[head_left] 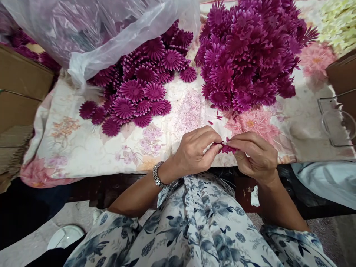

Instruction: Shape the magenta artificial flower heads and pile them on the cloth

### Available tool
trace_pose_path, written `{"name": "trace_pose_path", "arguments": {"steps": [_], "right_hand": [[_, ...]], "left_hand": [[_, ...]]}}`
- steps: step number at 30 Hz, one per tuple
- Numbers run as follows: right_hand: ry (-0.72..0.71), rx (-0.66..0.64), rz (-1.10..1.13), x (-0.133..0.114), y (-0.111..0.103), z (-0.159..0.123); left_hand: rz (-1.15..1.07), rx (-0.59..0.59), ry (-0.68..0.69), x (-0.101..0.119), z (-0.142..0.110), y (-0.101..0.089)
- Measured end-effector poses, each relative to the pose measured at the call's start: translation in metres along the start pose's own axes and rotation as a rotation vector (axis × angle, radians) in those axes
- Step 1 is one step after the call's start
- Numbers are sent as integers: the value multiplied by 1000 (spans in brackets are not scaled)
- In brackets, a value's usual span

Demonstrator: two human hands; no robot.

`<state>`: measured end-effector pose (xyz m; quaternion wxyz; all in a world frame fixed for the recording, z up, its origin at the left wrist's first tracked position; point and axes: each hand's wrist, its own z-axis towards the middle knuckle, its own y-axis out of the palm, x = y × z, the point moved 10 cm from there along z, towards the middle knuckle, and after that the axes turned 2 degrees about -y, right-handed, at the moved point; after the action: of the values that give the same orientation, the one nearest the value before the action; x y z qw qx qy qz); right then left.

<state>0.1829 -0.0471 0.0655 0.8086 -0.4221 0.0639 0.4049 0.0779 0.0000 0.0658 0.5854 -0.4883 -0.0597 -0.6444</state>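
Note:
A small purple artificial flower (228, 148) is pinched between both my hands at the table's front edge. My left hand (197, 150), with a metal watch on its wrist, grips the flower's left side between thumb and fingertips. On the other side, the thumb and fingers of my right hand (254, 154) close on it too. My fingertips cover part of the flower. Just beyond them lie a few loose purple petals (210, 122). Flat purple flower heads (133, 92) are heaped to the left, and a taller pile of fuller purple flowers (250, 55) stands behind my right hand.
A clear plastic bag (97, 48) lies over the back of the left heap. Cardboard boxes flank the table, one at left (25, 85) and one at right (343, 74). Pale yellow flowers (339, 26) fill the far right corner. A wire frame (328, 122) sits at the right edge.

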Motion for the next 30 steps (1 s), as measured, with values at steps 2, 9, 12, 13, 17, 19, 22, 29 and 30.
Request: {"name": "trace_pose_path", "arguments": {"steps": [2, 9, 12, 13, 17, 19, 22, 29, 30], "right_hand": [[71, -8, 68, 6, 3, 1], [435, -106, 538, 35, 28, -1], [462, -135, 586, 37, 34, -1], [464, -147, 579, 37, 35, -1], [467, -161, 529, 37, 38, 0], [485, -159, 569, 38, 39, 0], [525, -183, 629, 40, 43, -3], [515, -131, 305, 56, 21, -9], [508, -143, 266, 57, 20, -8]], "left_hand": [[9, -3, -13, -1, 0, 0], [-73, -22, -204, -16, 1, -1], [-104, -27, -274, -22, -2, 0], [-110, -33, -287, -23, -3, 1], [-151, -78, -336, -26, -4, 5], [-210, -107, -410, -32, -6, 9], [-336, -146, -531, -43, -11, 13], [-369, 187, -693, -79, -32, -37], [-318, 189, -684, -80, -33, -42]]}}
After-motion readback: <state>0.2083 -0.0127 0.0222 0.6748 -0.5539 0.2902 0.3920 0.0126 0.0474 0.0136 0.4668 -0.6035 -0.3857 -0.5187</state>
